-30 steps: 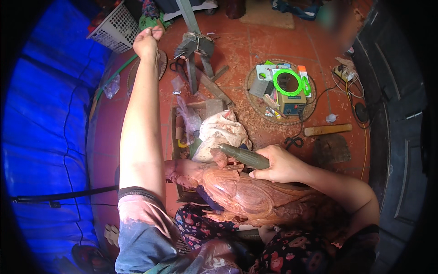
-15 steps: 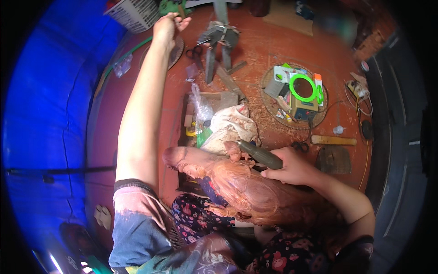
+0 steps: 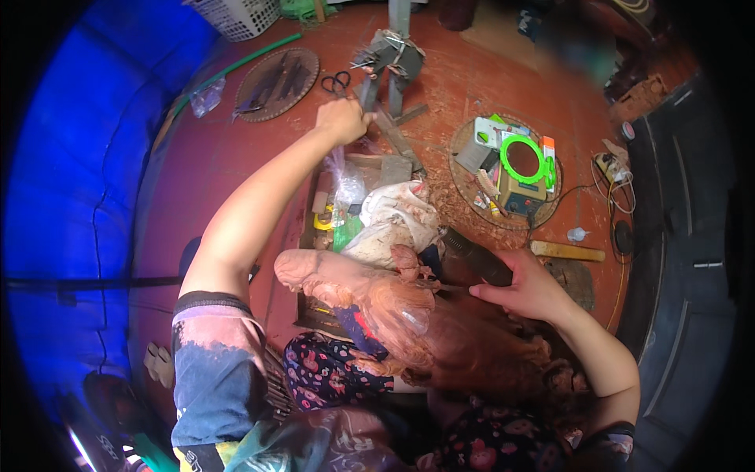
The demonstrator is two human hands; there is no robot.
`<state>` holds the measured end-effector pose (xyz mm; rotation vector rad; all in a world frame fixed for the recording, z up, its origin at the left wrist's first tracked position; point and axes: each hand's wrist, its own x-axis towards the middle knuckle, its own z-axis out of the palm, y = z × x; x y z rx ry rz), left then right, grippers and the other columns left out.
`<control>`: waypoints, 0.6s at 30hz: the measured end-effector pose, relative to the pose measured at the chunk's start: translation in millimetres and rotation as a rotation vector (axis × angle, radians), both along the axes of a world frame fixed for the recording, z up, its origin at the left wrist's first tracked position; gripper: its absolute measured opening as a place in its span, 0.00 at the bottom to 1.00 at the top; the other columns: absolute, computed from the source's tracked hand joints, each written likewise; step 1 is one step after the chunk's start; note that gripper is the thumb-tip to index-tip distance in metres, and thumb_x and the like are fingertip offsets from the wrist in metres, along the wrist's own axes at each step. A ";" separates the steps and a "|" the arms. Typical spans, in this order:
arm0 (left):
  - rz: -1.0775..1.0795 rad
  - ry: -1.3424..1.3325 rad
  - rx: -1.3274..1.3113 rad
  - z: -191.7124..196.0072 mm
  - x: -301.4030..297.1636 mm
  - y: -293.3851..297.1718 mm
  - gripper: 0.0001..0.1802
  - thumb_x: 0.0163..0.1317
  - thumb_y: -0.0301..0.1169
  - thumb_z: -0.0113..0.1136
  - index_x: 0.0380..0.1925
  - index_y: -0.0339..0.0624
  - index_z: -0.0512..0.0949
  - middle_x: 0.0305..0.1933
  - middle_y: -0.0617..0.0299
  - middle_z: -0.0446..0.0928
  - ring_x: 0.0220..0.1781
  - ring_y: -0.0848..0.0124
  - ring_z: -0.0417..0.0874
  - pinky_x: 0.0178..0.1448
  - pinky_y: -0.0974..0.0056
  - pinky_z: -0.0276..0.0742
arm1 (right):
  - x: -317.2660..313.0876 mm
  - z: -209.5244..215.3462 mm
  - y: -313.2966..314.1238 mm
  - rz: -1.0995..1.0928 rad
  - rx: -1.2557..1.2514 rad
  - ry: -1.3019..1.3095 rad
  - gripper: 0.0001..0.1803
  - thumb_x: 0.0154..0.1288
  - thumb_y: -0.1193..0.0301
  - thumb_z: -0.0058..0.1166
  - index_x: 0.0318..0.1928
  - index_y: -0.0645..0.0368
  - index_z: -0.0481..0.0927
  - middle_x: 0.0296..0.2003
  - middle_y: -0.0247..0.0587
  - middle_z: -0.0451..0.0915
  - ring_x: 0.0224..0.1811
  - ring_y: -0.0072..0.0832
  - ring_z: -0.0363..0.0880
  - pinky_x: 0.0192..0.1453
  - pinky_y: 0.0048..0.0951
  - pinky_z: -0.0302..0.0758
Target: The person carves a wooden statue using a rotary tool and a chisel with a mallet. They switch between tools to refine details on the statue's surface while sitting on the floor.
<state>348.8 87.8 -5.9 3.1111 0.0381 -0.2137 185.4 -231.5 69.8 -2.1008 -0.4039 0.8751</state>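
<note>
Across my lap lies a reddish-brown carved wooden figure, its rounded end toward the left. My right hand is closed around a dark green cylindrical handpiece with a ribbed, spring-like far end, held just above the carving's far side. My left hand reaches forward over the floor, fingers curled into a fist. It is beside a pair of black-handled scissors and above a clear plastic bag; what it holds, if anything, is hidden. A whitish cloth dusted with shavings lies beyond the carving.
At the right, a round board carries boxes and a green-rimmed round thing. A wooden stand rises at the back. Another round board with dark tools lies far left. A wooden stick and a cord are at right.
My left hand has come back from the far left, lower and rightward, and its fingers have curled into a fist. My right hand with the handpiece has shifted slightly right; the view has tilted a little.
</note>
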 end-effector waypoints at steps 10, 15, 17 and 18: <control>-0.095 0.227 0.161 -91.9 53.0 -18.8 0.14 0.58 0.32 0.46 0.37 0.42 0.80 0.42 0.50 0.79 0.47 0.58 0.80 0.49 0.56 0.75 | -4.4 -19.4 -28.3 -0.088 0.118 -0.039 0.13 0.49 0.67 0.62 0.28 0.64 0.76 0.17 0.43 0.74 0.19 0.30 0.75 0.25 0.31 0.68; -0.155 0.183 0.255 -138.0 72.5 10.2 0.16 0.61 0.34 0.45 0.45 0.40 0.75 0.41 0.48 0.79 0.47 0.56 0.79 0.50 0.55 0.74 | -4.3 -12.7 -32.3 -0.154 0.101 0.011 0.13 0.50 0.67 0.62 0.29 0.65 0.76 0.17 0.44 0.75 0.19 0.30 0.77 0.26 0.29 0.69; -0.152 0.160 0.223 -156.1 77.1 14.3 0.18 0.60 0.34 0.46 0.49 0.42 0.72 0.41 0.46 0.78 0.47 0.55 0.79 0.50 0.54 0.74 | -3.3 -6.8 -32.5 -0.206 0.095 0.075 0.13 0.50 0.68 0.61 0.29 0.65 0.76 0.17 0.44 0.75 0.19 0.31 0.77 0.25 0.29 0.69; -0.126 0.134 0.156 -160.4 76.3 9.9 0.18 0.60 0.34 0.46 0.51 0.43 0.70 0.41 0.46 0.78 0.47 0.54 0.79 0.50 0.53 0.74 | -3.5 -6.0 -33.8 -0.234 0.085 0.109 0.13 0.50 0.68 0.61 0.29 0.65 0.76 0.17 0.44 0.75 0.19 0.31 0.77 0.25 0.29 0.69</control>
